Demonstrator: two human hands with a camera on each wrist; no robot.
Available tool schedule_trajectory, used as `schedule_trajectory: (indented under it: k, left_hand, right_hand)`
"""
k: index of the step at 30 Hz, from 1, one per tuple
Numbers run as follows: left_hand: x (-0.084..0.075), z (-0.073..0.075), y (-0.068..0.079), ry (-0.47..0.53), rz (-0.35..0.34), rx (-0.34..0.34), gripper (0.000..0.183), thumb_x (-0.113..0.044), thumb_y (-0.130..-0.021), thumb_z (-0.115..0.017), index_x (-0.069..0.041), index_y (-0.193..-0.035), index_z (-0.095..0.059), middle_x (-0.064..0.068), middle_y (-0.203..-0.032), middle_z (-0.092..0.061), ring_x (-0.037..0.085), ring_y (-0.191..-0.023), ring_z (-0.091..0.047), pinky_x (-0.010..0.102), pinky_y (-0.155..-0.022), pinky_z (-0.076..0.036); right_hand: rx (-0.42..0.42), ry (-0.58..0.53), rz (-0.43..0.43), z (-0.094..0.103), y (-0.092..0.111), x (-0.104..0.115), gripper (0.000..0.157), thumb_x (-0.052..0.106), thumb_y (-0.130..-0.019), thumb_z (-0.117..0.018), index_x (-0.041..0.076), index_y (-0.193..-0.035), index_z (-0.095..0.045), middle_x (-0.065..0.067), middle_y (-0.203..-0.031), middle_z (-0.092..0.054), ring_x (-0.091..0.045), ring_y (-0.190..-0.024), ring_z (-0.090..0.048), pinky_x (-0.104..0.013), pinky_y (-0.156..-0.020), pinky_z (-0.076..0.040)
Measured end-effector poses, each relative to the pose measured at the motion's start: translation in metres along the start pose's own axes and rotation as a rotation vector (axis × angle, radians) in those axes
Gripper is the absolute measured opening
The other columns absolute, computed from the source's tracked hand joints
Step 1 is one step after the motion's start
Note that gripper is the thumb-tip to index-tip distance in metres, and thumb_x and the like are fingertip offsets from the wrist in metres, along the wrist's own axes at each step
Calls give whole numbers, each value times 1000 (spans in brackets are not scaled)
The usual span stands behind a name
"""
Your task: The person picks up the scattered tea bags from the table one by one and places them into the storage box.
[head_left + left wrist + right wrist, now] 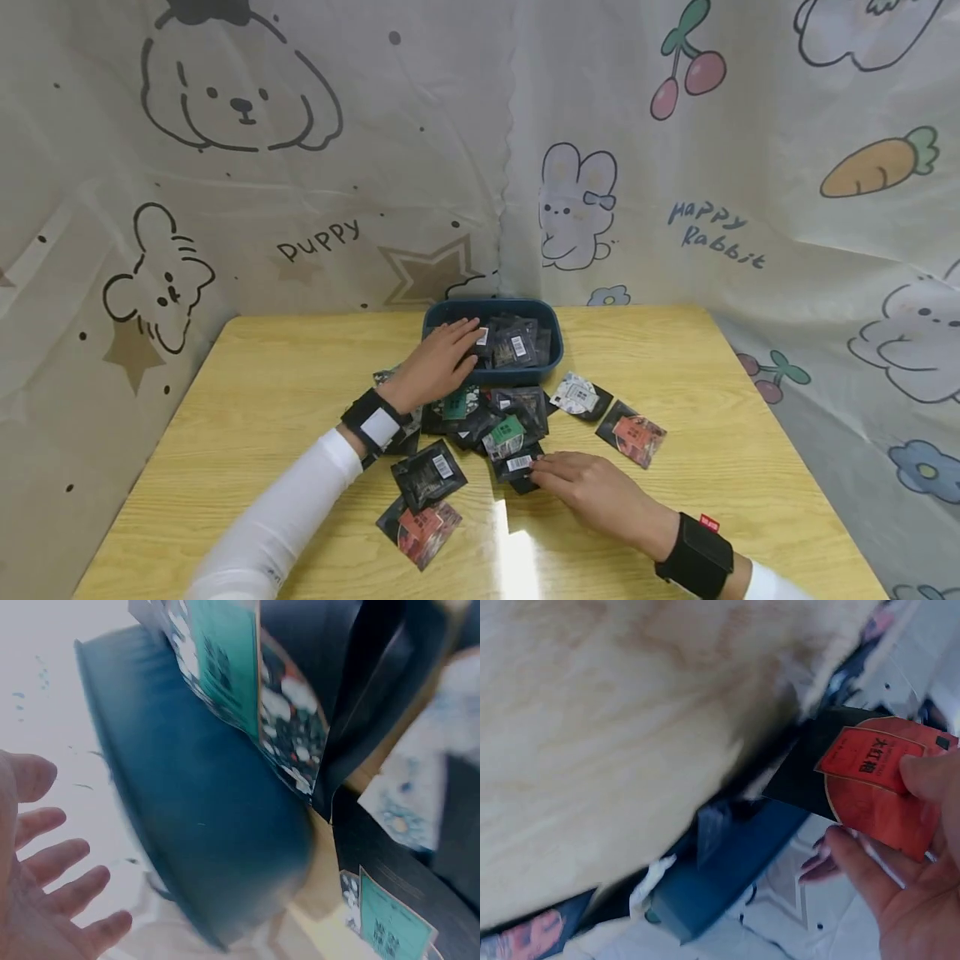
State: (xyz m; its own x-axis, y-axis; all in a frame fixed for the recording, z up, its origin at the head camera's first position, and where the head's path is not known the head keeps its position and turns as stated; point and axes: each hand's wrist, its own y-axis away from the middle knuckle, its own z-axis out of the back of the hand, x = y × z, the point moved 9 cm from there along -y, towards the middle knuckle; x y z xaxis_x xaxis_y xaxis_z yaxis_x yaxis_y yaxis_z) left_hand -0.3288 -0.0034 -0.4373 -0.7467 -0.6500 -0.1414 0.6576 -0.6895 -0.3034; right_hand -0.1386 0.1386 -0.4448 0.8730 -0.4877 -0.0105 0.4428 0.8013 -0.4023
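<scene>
My left hand is over the left side of a blue plastic bin, its fingers straight. In the left wrist view the fingers are spread and hold nothing, beside the bin's outer wall. My right hand is at the near right of a pile of flat packets. In the right wrist view its thumb and fingers pinch a red-and-black tea packet. Several dark packets with barcode labels lie in the bin. Green-labelled packets overlap in front of it.
A red packet and a white-and-black packet lie right of the pile. A dark packet partly covers another red packet at the near left. The wooden table meets a printed curtain behind the bin.
</scene>
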Motion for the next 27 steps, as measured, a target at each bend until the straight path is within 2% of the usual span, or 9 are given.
schedule_trajectory:
  k: [3,6,8,10,13,15,18,22,27]
  left_hand:
    - [-18,15,28,14,-50,-25,45,-26,-96,-49,-10,-138,-41,11,-145,-33,23,-130,-30,45,-102,-34]
    - [-34,20,60,28,-53,17,41,-27,-96,-48,-14,-136,-45,7,-140,-41,18,-123,-40,39,-95,-43]
    - [-44,17,79,46,-38,73,40,-30,-97,-46,-15,-134,-47,5,-137,-45,17,-118,-45,37,-90,-47]
    - [-52,12,96,83,-12,143,41,-32,-96,-48,-16,-133,-49,5,-135,-47,17,-115,-48,38,-86,-49]
    - [-63,-1,116,118,25,260,47,-38,-93,-52,-16,-135,-47,8,-135,-45,21,-115,-48,42,-85,-49]
    - [-69,-12,125,132,40,322,51,-39,-91,-55,-17,-136,-45,9,-136,-44,24,-116,-47,44,-86,-49]
    - [-77,-26,135,120,33,369,51,-37,-90,-57,-17,-136,-46,10,-136,-45,25,-119,-45,44,-89,-46]
    - [-83,-34,141,122,15,354,45,-26,-89,-60,-15,-132,-50,9,-133,-47,23,-118,-45,41,-92,-45]
    - [-80,-35,143,105,14,344,44,-8,-88,-58,-13,-131,-51,7,-128,-50,18,-115,-48,36,-90,-47]
  right_hand:
    - [-62,-59,-12,18,-2,-7,27,1,-88,-54,10,-113,-62,-2,-108,-65,-11,-98,-58,-28,-78,-52]
    - [-129,-71,-17,36,-5,-16,26,8,-98,-40,10,-115,-60,-2,-106,-66,-11,-94,-60,-28,-72,-54]
    - [-161,-57,-24,47,-7,-26,31,12,-102,-33,10,-116,-60,-3,-105,-66,-12,-92,-61,-29,-70,-54]
    - [-180,-33,-35,56,-11,-37,33,16,-103,-31,10,-116,-60,-2,-104,-66,-12,-91,-61,-29,-68,-55]
    - [-220,-22,-45,67,-20,-56,27,13,-100,-40,10,-117,-61,-2,-102,-66,-13,-90,-61,-31,-67,-55]
    - [-253,-17,-58,73,-28,-71,25,8,-96,-48,10,-117,-61,-3,-101,-67,-14,-89,-61,-32,-67,-55]
    - [-278,3,-91,74,-42,-93,33,2,-89,-56,9,-121,-59,-5,-103,-66,-17,-92,-61,-35,-70,-55]
    - [-258,29,-127,63,-64,-116,39,-1,-88,-56,10,-126,-56,-8,-109,-64,-20,-96,-60,-37,-75,-54]
    - [-192,30,-133,38,-92,-133,44,-5,-86,-55,11,-127,-54,-8,-114,-62,-21,-98,-58,-38,-77,-53]
